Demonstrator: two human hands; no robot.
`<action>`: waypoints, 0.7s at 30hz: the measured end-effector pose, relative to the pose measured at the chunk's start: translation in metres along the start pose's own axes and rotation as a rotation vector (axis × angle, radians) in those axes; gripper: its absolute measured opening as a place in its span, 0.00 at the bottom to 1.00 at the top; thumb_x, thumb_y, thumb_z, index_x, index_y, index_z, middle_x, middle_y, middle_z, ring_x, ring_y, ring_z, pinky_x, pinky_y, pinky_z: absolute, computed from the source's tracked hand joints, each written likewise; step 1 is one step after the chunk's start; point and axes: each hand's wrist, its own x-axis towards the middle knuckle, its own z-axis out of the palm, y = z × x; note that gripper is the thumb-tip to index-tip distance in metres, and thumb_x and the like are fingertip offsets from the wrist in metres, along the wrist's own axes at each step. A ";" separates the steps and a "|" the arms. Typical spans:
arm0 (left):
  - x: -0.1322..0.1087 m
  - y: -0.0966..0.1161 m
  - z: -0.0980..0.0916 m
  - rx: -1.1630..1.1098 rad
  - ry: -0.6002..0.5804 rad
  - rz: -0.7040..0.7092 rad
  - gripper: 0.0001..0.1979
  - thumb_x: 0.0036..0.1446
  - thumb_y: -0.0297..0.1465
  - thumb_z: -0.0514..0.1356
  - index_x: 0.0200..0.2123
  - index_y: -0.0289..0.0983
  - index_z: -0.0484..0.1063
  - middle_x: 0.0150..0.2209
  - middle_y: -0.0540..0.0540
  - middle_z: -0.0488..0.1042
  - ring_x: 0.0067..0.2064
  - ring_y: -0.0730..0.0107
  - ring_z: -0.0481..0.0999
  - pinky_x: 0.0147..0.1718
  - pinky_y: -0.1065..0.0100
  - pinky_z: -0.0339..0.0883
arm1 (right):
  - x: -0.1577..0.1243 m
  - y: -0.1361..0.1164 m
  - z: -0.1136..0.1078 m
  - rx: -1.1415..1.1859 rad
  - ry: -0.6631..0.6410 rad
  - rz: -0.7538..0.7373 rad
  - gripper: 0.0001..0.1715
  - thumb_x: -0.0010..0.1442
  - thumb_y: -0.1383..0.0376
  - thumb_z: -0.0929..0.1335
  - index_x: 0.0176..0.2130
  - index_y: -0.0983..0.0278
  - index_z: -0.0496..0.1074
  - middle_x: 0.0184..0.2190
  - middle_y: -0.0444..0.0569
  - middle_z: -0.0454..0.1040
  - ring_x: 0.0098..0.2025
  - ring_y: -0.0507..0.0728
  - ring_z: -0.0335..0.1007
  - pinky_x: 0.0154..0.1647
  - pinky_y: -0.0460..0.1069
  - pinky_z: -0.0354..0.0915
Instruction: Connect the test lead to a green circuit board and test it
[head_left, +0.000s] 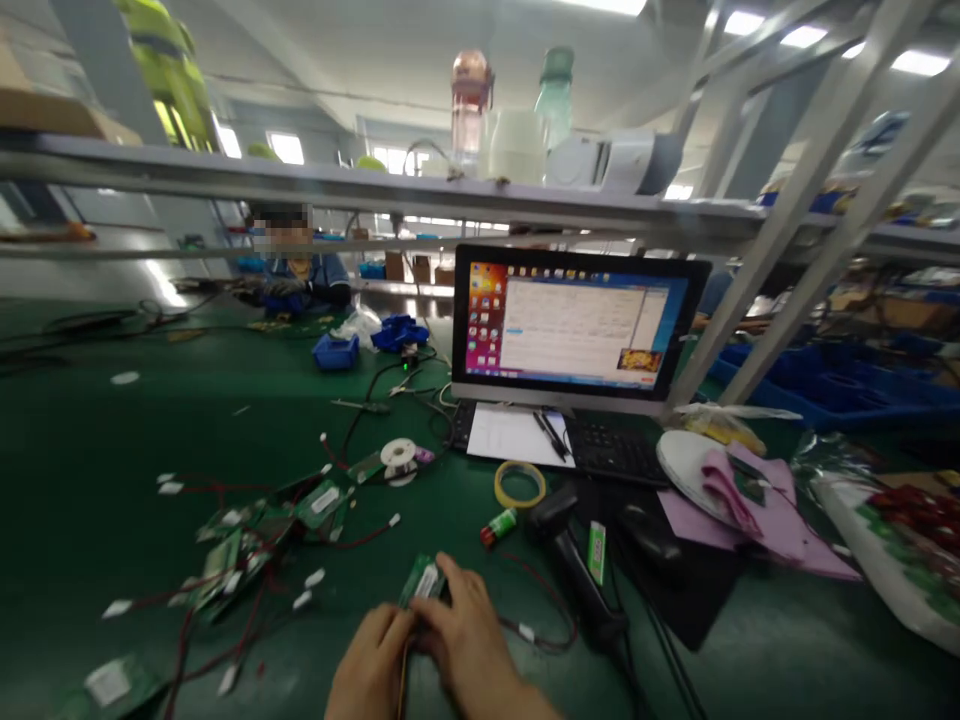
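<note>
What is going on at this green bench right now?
A person works at a green bench. Both hands meet over a small green board: the left hand and right hand hold it close to the bench, its wires trailing beneath. More boards with red wires lie in a heap to the left. Beyond the hands sit a tape roll, a scanner, a keyboard and a lit monitor. Another person sits at the far end.

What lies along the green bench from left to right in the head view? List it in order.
Pile of green circuit boards with red wires → white solder spool → yellow tape roll → black handheld scanner → pink cloth.
</note>
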 end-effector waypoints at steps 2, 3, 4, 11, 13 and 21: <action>-0.001 0.002 -0.001 0.076 -0.019 -0.028 0.09 0.58 0.28 0.49 0.34 0.41 0.69 0.31 0.48 0.70 0.34 0.69 0.71 0.32 0.68 0.68 | 0.000 -0.006 -0.008 0.002 -0.057 0.016 0.20 0.50 0.69 0.71 0.44 0.60 0.71 0.54 0.59 0.64 0.46 0.62 0.68 0.45 0.57 0.66; -0.001 0.004 -0.002 0.120 -0.023 -0.043 0.09 0.58 0.28 0.49 0.33 0.40 0.68 0.31 0.48 0.69 0.34 0.69 0.70 0.33 0.67 0.67 | 0.001 -0.008 -0.011 0.015 -0.069 0.018 0.23 0.50 0.71 0.70 0.47 0.62 0.69 0.54 0.60 0.64 0.46 0.61 0.68 0.46 0.57 0.65; 0.000 0.006 -0.004 0.158 -0.029 -0.027 0.08 0.58 0.28 0.49 0.32 0.39 0.68 0.30 0.48 0.68 0.33 0.69 0.68 0.33 0.66 0.67 | 0.002 -0.009 -0.014 0.037 -0.082 0.018 0.25 0.50 0.71 0.69 0.50 0.65 0.67 0.53 0.61 0.64 0.47 0.61 0.67 0.47 0.57 0.64; 0.003 0.020 -0.012 0.213 -0.004 0.055 0.08 0.59 0.27 0.50 0.31 0.36 0.68 0.30 0.47 0.67 0.34 0.68 0.65 0.32 0.67 0.64 | 0.005 -0.010 -0.009 0.146 -0.117 0.086 0.33 0.50 0.71 0.66 0.55 0.74 0.58 0.53 0.63 0.63 0.56 0.62 0.57 0.54 0.58 0.57; 0.001 0.023 -0.011 0.193 0.016 0.088 0.08 0.59 0.28 0.50 0.30 0.37 0.68 0.31 0.47 0.68 0.34 0.68 0.65 0.33 0.67 0.64 | 0.007 -0.012 -0.007 0.144 -0.126 0.108 0.32 0.49 0.72 0.67 0.54 0.74 0.59 0.52 0.63 0.63 0.55 0.63 0.58 0.53 0.58 0.58; -0.007 0.025 -0.025 0.001 0.362 -0.042 0.08 0.60 0.24 0.47 0.39 0.36 0.63 0.38 0.45 0.70 0.42 0.72 0.70 0.41 0.68 0.65 | 0.012 -0.005 -0.051 0.104 -0.216 0.151 0.49 0.43 0.69 0.74 0.59 0.64 0.52 0.53 0.57 0.58 0.53 0.63 0.61 0.50 0.57 0.62</action>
